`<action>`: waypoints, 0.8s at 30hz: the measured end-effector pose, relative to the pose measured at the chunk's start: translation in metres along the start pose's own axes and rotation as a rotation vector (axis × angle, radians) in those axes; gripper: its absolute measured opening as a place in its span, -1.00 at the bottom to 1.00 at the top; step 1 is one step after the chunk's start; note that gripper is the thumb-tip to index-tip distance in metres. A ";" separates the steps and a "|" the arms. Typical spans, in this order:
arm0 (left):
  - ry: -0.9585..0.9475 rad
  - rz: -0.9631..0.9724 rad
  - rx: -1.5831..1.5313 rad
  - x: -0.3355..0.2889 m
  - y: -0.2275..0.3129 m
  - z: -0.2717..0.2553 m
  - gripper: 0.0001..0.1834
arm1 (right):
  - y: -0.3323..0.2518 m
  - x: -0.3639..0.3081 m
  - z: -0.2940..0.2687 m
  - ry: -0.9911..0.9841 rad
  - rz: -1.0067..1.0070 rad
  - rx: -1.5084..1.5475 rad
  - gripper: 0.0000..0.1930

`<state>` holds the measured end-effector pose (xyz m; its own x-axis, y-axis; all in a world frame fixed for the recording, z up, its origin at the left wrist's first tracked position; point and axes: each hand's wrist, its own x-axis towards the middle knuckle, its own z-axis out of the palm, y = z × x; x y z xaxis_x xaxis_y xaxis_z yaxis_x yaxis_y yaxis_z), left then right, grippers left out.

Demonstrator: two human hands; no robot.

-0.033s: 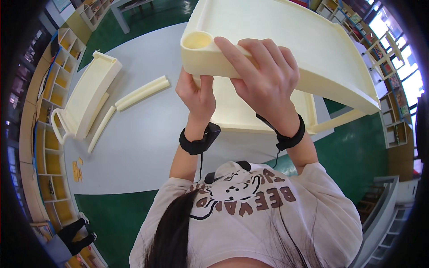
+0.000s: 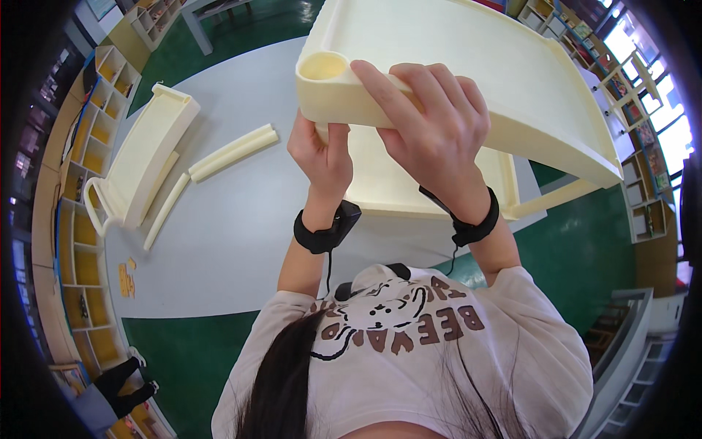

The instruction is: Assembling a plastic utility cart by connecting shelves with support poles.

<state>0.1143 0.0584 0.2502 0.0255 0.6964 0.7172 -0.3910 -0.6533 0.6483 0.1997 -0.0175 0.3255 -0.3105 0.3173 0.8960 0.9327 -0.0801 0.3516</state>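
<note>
A cream plastic shelf tray [image 2: 453, 44] with raised rims is tilted up in front of me, above a second cream tray [image 2: 409, 210] at the table. At its near left corner is a round open socket [image 2: 323, 67]. My right hand [image 2: 439, 121] is closed over the near rim beside that socket, fingers on top and thumb beneath. Under the corner, my left hand [image 2: 322, 157] is closed around a cream post, of which only a little shows between thumb and fingers. A cream leg [image 2: 556, 199] joins the trays at the right.
To the left on the grey table [image 2: 227, 241] lie another cream shelf piece [image 2: 146, 157], cream tubes [image 2: 232, 154] and small tan pieces [image 2: 126, 279]. Low shelving [image 2: 84, 256] lines the left wall. A person's dark-clothed legs [image 2: 121, 384] show at the lower left.
</note>
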 end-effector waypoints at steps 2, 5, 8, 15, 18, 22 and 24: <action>0.002 -0.005 -0.027 0.001 0.002 0.000 -0.88 | 0.000 0.000 0.000 0.008 0.001 0.004 -0.60; 0.005 -0.001 -0.034 0.001 0.002 -0.002 -0.88 | -0.001 0.001 0.000 0.005 0.007 0.004 -0.60; -0.011 -0.021 -0.079 0.001 0.001 -0.003 -0.88 | -0.001 0.002 -0.001 0.008 0.002 0.001 -0.60; -0.133 -0.221 -0.344 0.002 0.004 -0.013 -0.80 | 0.001 0.000 -0.001 -0.016 -0.004 0.007 -0.59; -0.201 -0.351 -0.471 0.005 0.005 -0.022 -0.70 | 0.002 0.000 -0.001 -0.014 -0.012 0.006 -0.59; -0.283 -0.390 -0.699 0.010 0.011 -0.024 -0.57 | 0.000 0.000 -0.003 -0.025 0.004 0.005 -0.60; -0.238 -0.463 -0.835 0.011 0.010 -0.024 -0.54 | 0.001 0.000 -0.003 -0.027 0.005 -0.002 -0.60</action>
<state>0.0888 0.0667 0.2590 0.4890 0.6925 0.5303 -0.8176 0.1521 0.5553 0.2002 -0.0200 0.3264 -0.3012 0.3419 0.8902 0.9337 -0.0838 0.3481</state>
